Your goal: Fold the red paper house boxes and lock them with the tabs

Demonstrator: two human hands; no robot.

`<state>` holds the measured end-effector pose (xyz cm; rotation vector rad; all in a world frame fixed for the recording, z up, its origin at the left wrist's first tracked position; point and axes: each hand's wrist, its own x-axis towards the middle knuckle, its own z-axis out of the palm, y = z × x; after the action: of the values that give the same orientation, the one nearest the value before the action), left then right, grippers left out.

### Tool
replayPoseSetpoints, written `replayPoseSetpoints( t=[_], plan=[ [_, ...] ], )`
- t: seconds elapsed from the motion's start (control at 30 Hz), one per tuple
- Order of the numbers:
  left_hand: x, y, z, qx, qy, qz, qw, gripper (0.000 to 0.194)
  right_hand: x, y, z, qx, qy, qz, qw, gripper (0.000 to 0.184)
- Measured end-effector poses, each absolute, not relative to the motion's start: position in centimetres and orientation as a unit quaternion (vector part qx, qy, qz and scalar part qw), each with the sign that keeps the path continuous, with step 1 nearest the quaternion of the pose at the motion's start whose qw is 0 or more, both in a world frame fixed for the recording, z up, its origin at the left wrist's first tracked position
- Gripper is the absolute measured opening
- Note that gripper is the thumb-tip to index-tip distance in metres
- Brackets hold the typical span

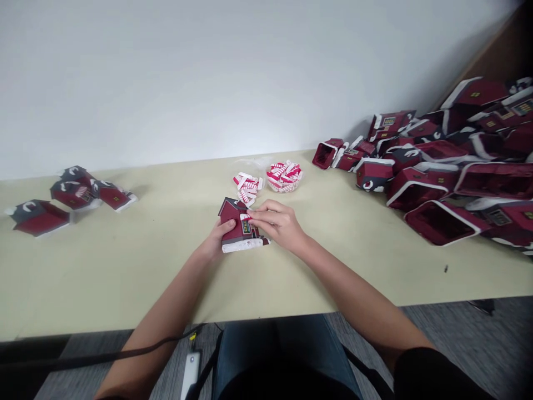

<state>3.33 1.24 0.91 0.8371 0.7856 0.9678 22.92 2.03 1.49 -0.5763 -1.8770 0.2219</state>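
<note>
A small dark-red model house (232, 235) with a dark roof and a white snowy base is tilted up over the table. My left hand (216, 236) is closed around its left side, thumb on the wall. My right hand (278, 222) pinches a small red-and-white striped piece (245, 217) against the front of the house, above the window. Just beyond the house lies a loose pile of similar striped pieces (249, 186). Beside that pile, a clear round tub (285, 178) holds more of them.
On the left of the pale table (125, 272) stand several red houses (41, 218). A large heap of more houses (441, 222), many showing hollow undersides, covers the right side. A white wall rises behind. A black cable (154, 345) and a white device (190, 373) are below the front edge.
</note>
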Motion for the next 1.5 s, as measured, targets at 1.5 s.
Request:
replayPoseSetpoints(
  t=[1.5],
  plan=[
    [2.8, 0.7, 1.2, 0.327, 0.346, 0.446, 0.757, 0.068, 23.5, 2.0, 3.8, -0.255, -0.765, 0.134, 0.576, 0.013]
  ],
)
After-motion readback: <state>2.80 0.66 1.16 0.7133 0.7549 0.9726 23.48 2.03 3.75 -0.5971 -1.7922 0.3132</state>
